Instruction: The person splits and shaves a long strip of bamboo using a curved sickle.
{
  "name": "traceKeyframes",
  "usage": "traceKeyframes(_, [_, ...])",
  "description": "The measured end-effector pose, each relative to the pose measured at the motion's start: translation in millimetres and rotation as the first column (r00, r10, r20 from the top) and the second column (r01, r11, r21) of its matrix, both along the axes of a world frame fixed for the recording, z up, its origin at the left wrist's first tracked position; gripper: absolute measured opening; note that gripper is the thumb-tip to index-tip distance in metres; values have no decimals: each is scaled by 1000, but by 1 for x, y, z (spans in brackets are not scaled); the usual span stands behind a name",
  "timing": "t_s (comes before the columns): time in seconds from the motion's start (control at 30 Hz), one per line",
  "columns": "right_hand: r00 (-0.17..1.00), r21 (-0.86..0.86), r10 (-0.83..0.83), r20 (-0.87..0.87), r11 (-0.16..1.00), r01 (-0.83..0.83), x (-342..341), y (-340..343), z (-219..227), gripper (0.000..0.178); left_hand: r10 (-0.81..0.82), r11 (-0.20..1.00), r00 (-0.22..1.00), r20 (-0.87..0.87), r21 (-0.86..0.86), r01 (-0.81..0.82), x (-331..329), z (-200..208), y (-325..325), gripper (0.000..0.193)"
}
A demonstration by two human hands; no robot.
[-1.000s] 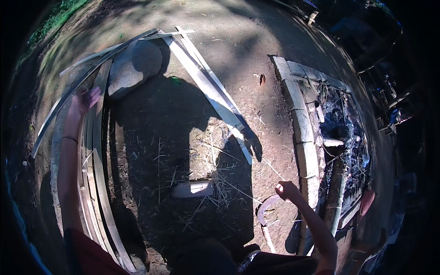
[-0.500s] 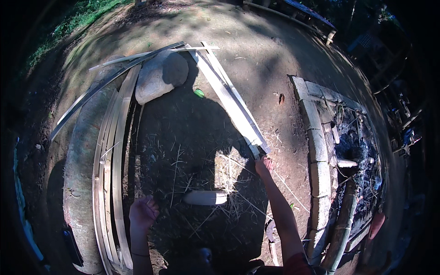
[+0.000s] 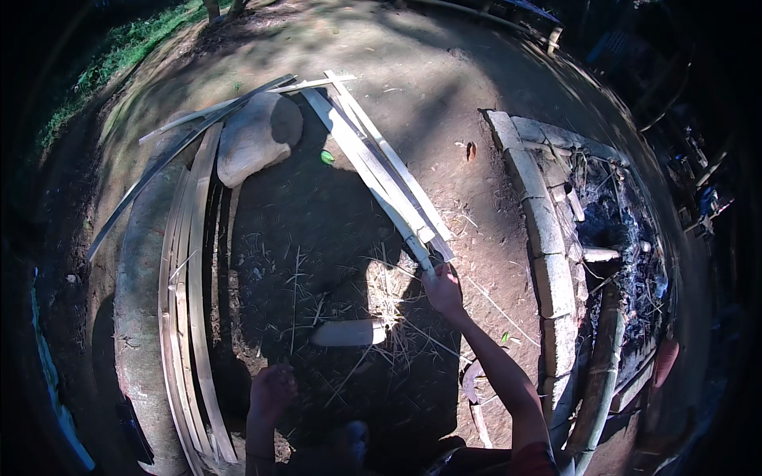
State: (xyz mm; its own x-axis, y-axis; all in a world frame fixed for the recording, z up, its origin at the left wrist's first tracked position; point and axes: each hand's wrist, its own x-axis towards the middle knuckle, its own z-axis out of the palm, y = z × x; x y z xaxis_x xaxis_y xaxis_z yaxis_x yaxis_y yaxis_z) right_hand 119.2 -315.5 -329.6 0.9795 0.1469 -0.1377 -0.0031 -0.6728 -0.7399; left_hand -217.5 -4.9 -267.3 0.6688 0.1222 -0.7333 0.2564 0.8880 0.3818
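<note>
An outdoor yard is indicated by the bare, trodden earth [image 3: 429, 103], patched with sun and shade and fringed at the far left by green grass [image 3: 131, 59]. On the right, an ashy fire pit [image 3: 625, 213] is bordered by pale blocks [image 3: 549, 274]. Rough open-air handwork is suggested by long split strips [image 3: 365, 164] and scattered straw-coloured slivers [image 3: 387, 289] on the ground.

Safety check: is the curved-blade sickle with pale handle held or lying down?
Lying down: the sickle rests on brown earth, apart from the left hand and right hand.
</note>
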Motion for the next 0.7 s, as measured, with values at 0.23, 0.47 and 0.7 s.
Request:
traceKeyframes(0.23, [996, 321, 57, -69, 946, -32, 21, -49, 22, 20, -476, 620, 874, -96, 668, 411, 58, -7, -35, 28])
traceKeyframes(0.47, [988, 35, 152, 6, 988, -152, -16, -141, 166, 20, -469, 699, 883, -3, 609, 374, 73, -3, -65, 30])
traceKeyframes(0.7, [419, 520, 359, -834, 260, 813, -116, -252, 127, 68, -639, 522, 764, -89, 680, 515, 98, 2, -87, 34])
